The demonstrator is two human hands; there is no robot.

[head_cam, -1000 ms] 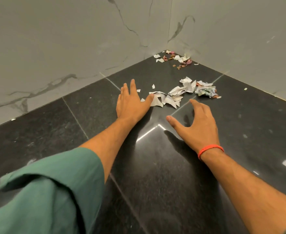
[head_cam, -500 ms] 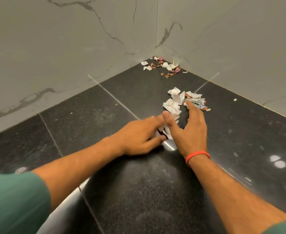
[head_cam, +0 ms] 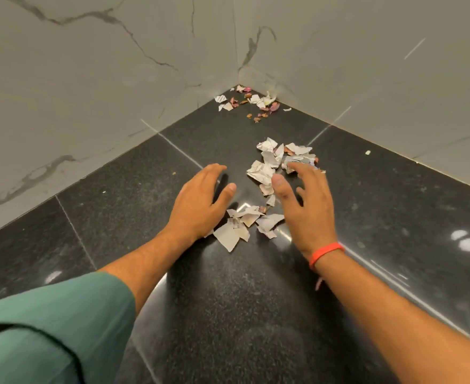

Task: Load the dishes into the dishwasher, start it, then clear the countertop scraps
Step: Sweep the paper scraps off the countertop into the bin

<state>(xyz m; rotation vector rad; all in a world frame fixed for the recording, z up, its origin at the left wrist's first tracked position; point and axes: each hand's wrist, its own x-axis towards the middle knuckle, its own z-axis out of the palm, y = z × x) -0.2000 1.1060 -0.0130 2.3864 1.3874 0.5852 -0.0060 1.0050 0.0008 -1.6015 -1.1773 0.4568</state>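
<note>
Black polished stone, and both hands are down over it, the left hand [head_cam: 198,202] spread with fingers relaxed, holding nothing, the right hand [head_cam: 306,206] open too, fingers loosely splayed over the far scraps, nothing gripped. Between them lies the near heap of paper scraps [head_cam: 245,223], torn white pieces on the surface [head_cam: 394,217]. Just beyond the right fingertips sits a crumpled cluster [head_cam: 278,159], and well apart, tucked into the wall corner, a third scatter of paper and reddish peel bits [head_cam: 253,102].

Here's the danger: these bits are light and the stone is slick, so a fast sweep could send pieces skating sideways out from under the palms. Cupping only the near heap would leave the corner lot behind. Tiny flecks lie off alone, one pale speck [head_cam: 367,152] near the right wall, easy to miss.

What can't be read: whether either palm touches the stone, what's under the right fingers, and any bin or surface edge; the dishwasher is out of view. A green sleeve [head_cam: 48,328] blocks the lower left.
</note>
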